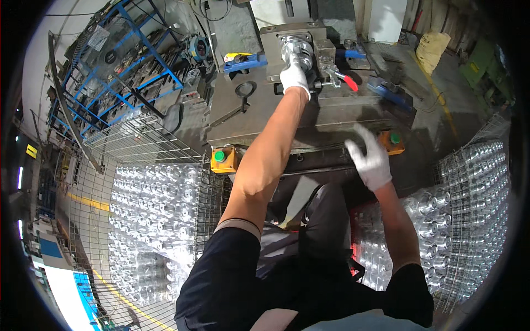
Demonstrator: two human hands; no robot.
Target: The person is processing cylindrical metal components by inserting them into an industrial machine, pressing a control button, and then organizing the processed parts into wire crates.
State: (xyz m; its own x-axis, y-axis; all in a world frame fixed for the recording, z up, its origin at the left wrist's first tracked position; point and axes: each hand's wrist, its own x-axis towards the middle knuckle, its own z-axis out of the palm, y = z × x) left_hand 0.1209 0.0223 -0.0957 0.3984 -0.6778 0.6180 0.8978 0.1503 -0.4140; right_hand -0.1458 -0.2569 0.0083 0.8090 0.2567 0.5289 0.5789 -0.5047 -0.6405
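One shiny metal housing sits at the fixture block, gripped by my gloved left hand, seemingly unfinished; my gloved right hand, empty, spreads near one green push-button; stacked metal parts flank me, finished or waiting unclear.

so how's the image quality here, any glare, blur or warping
Head view: black fisheye rim, with the silver wire-mesh cage at left bowing toward it; head view: bright glints on the shiny silver metal parts inside that cage; head view: white-gloved right hand looks slightly soft; head view: dark shadow on the flat grey metal workbench, right of the left forearm.
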